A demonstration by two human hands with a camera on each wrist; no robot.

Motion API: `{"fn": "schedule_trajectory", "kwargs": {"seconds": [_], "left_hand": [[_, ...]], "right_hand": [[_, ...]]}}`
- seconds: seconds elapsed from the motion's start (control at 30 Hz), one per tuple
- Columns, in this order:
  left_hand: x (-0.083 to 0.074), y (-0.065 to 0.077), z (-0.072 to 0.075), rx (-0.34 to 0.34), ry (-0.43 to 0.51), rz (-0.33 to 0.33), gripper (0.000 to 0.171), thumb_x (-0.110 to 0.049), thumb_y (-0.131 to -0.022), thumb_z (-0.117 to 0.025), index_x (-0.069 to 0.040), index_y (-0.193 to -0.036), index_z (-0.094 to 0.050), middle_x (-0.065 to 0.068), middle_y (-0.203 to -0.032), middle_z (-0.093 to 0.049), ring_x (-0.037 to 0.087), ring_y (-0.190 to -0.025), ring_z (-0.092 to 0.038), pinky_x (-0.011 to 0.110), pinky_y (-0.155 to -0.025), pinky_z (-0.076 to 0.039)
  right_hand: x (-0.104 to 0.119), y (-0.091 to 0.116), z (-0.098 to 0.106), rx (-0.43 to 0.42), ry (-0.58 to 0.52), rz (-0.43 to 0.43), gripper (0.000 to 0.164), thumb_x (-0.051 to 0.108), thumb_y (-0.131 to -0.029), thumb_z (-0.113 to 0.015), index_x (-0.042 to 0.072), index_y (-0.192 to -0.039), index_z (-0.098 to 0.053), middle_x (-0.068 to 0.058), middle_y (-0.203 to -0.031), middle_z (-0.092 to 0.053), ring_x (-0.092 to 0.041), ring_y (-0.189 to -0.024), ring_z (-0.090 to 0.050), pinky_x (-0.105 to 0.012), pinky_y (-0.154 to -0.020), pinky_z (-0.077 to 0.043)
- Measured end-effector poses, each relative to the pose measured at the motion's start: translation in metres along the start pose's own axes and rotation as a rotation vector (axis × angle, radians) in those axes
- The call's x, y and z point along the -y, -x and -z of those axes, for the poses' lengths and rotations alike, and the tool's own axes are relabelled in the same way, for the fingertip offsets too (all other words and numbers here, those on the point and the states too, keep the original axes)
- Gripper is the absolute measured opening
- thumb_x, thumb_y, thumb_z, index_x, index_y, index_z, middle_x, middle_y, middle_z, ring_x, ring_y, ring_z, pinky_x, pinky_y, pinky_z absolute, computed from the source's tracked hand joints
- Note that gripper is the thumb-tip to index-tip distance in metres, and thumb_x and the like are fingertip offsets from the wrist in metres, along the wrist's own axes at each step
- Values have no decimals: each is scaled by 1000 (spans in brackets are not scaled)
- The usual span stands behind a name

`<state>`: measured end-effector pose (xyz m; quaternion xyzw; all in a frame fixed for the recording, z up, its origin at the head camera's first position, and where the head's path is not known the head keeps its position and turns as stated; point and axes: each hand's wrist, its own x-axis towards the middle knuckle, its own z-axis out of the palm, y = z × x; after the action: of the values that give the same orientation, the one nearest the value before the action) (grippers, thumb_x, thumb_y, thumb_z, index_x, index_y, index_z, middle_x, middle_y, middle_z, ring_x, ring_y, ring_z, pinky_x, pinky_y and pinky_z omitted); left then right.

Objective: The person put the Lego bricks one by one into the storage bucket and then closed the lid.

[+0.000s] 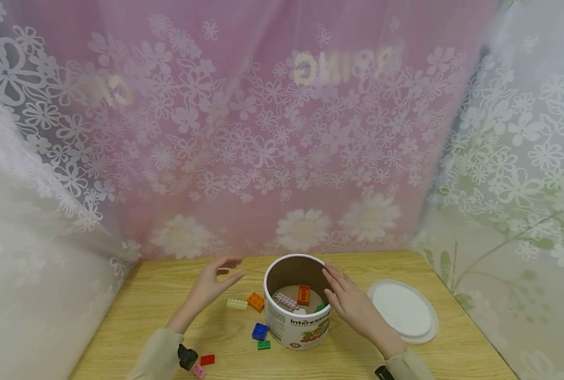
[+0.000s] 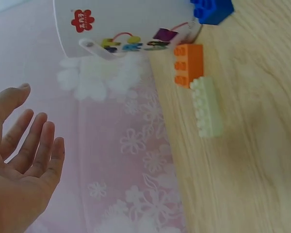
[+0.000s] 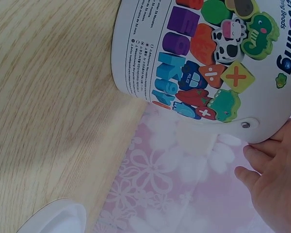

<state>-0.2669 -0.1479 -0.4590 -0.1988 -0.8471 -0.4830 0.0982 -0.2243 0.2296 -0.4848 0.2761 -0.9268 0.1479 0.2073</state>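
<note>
Standing on a wood-grain table (image 1: 130, 322), a round white tub (image 1: 291, 333) printed with bold lettering holds toy bricks (image 1: 303, 294) in the head view. The right hand (image 1: 355, 307) rests extended fingers (image 1: 336, 281) against its rim; the left hand (image 1: 214, 282), loose and holding nothing, hovers apart opposite. The left wrist view shows relaxed fingers, away from the tub. In the right wrist view, colourful toy pictures cover the tub, its edge touching the fingers.

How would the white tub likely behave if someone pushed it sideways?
The white tub would likely slide rather than tip, being wide and squat. It's probably light for its size, since only a few bricks show inside. Its smooth-looking sides may feel slippery.
</note>
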Motion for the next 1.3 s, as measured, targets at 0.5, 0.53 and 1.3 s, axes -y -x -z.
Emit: {"fn": "schedule_trajectory", "kwargs": {"seconds": [0.5,0.53,1.3], "left_hand": [[27,43,18,109,-13,88,37,-28,-92,-77,-19,-127,-67,2,-123,-70,29,-113,-64,53,-98,-52],[29,47,18,125,-12,98,38,-29,-92,-76,-18,-127,-67,4,-123,-70,31,-114,-64,54,-98,-52],[63,127,22,508,223,244,41,-16,-91,-78,-1,-126,-66,18,-123,-67,31,-109,-65,37,-88,-58]], "right_hand": [[-2,1,0,-21,22,4,52,24,-106,-54,-1,-151,-45,-16,-160,-38,-34,-144,-41,-54,-115,-35],[-2,1,0,-19,16,3,53,24,-106,-54,-1,-151,-44,-16,-160,-37,-34,-144,-40,-54,-115,-34],[0,1,0,4,3,-8,54,22,-105,-55,-2,-152,-42,-17,-160,-36,-33,-145,-39,-55,-116,-32]]}}
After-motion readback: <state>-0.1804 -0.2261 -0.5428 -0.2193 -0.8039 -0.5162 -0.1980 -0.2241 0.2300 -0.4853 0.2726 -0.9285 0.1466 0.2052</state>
